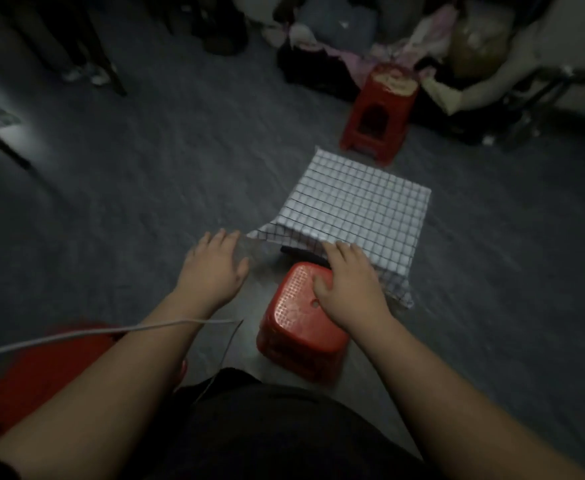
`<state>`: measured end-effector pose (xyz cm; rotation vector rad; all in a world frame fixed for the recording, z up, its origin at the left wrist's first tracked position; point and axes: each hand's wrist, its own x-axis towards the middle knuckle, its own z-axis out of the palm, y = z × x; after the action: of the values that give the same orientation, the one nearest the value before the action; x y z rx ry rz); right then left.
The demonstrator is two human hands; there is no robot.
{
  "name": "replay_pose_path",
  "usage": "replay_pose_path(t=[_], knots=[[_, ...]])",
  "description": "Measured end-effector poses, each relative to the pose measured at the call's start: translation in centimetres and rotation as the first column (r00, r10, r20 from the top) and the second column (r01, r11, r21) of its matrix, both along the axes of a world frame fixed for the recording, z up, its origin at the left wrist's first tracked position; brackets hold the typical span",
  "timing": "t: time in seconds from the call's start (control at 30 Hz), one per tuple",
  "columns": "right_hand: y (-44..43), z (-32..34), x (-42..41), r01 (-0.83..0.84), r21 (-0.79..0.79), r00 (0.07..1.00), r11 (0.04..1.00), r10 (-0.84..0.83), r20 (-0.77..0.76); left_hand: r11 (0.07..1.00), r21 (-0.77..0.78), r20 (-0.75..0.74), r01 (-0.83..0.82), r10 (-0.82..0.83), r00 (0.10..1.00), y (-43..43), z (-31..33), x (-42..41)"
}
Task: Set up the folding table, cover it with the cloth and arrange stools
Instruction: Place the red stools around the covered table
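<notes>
Resting flat on the near red stool (298, 337), which stands against the cloth-draped table (299, 252), the right grip (348, 284) clasps nothing. The left grip (214, 268) hovers spread and empty beside a drooping corner of the checked cloth (356, 202). This stool looks like light, stiff, rather slick plastic, best taken by the seat rim; a far red stool (381, 112) stands beyond the table.

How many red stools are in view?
2: near stool under the right hand; far stool beyond the checked cloth. A blurred red shape lower left may be another.
</notes>
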<state>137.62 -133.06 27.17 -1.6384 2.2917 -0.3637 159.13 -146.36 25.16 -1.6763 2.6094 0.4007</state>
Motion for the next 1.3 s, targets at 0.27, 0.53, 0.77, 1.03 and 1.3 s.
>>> replay_pose_path(t=[0.27,0.53,0.77,1.03,1.3], knots=[[-7.1,3.9,9.5,-0.322,-0.064,0.947,0.945,0.322,-0.008,0.949,-0.017,-0.053,-0.314,0.313,0.948,0.0,3.4,11.9],[-13.5,4.2,25.3,-0.562,-0.06,0.827,0.825,0.562,-0.025,0.823,0.029,-0.074,-0.567,0.568,0.82,0.2,3.1,27.9],[-18.4,2.6,43.9,-0.725,-0.028,0.688,0.688,0.725,0.017,0.686,0.075,-0.06,-0.724,0.727,0.684,-0.3,2.2,45.1],[-22.3,-1.3,55.6,-0.762,0.048,0.647,0.646,0.758,0.084,0.574,0.172,-0.038,-0.801,0.816,0.576,-1.3,-1.2,57.1],[-25.4,-13.1,60.5,-0.821,0.194,0.568,0.537,0.806,0.169,0.447,0.277,-0.011,-0.85,0.886,0.463,-1.4,-11.4,59.8]])
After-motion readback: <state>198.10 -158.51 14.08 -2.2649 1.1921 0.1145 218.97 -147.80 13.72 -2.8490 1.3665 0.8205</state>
